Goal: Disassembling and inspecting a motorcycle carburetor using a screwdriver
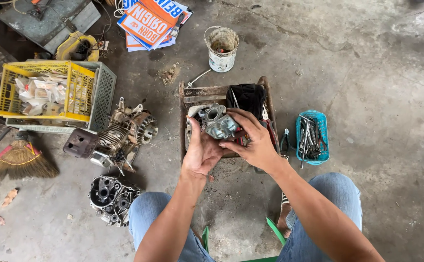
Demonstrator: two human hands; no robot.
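Seen from the head camera, both hands meet over a rusty metal tray (192,92) on the concrete floor (377,73). The left hand (201,153) is open, palm up, cradling a small grey metal engine part (218,122) from below, its fingers half curled round the near side. The right hand (250,138) comes over from the right, thumb and fingers closed on the part's right edge, so the part is gripped between the two hands just above the tray's middle. A black cloth (248,97) lies in the tray behind the hands, touching the far rim. Just right of the tray sit pliers (284,140) and, beside them, a blue basket (321,119) full of wrenches and other tools. Beyond the tray stands a dirty white bucket (221,48), with a stack of orange and blue printed sheets (151,24) to its left. Well to the left, a yellow crate (47,90) of small packets rests inside a grey crate (102,94). In front of these lies a finned engine block (124,133), and nearer the person's left knee a dark engine case (111,199). A broom (20,162) lies at the far left. The person sits in blue jeans on a green stool (275,230).
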